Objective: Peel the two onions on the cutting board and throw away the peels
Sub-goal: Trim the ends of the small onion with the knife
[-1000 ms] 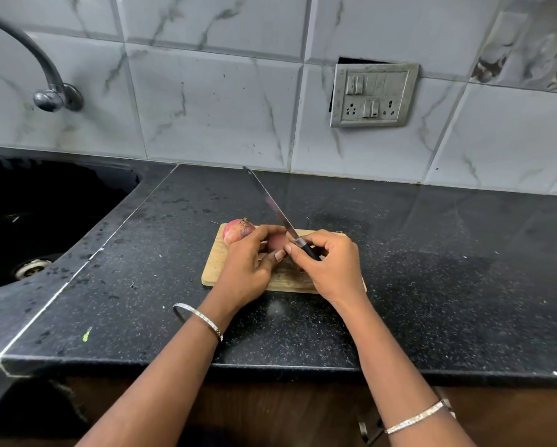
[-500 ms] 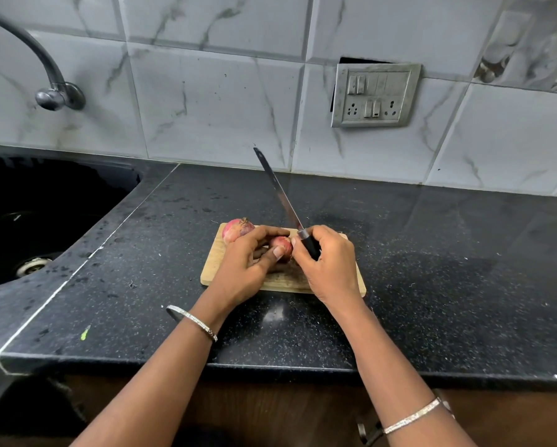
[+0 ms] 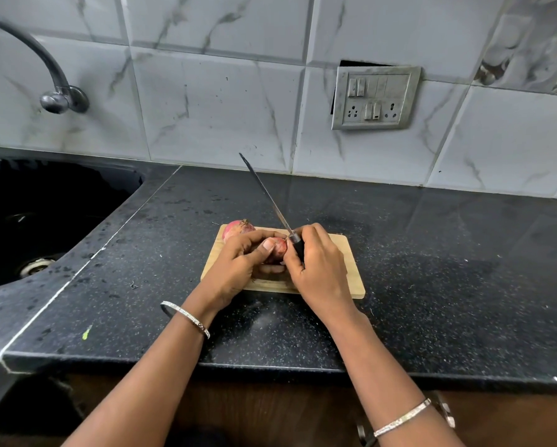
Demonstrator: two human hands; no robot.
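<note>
The left hand (image 3: pixel 238 264) curls round a small onion (image 3: pixel 279 247), thumb on its skin, above the cutting board (image 3: pixel 349 256). Against it, the right hand (image 3: pixel 320 272) grips a knife (image 3: pixel 270 201) by the handle. The blade slants away and leftward, tip toward the wall (image 3: pixel 206 108). Beyond the left knuckles sits the second onion (image 3: pixel 235 228), tuft up.

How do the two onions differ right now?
The held onion sits in the grip of the left hand, mostly hidden by it; the far onion lies free at the far left corner of the cutting board, in plain view. The right hand holds the knife right beside the held onion, not the far onion. The far onion shows a dry tuft on top; the held onion's ends are hidden. Both have reddish-pink skin.
</note>
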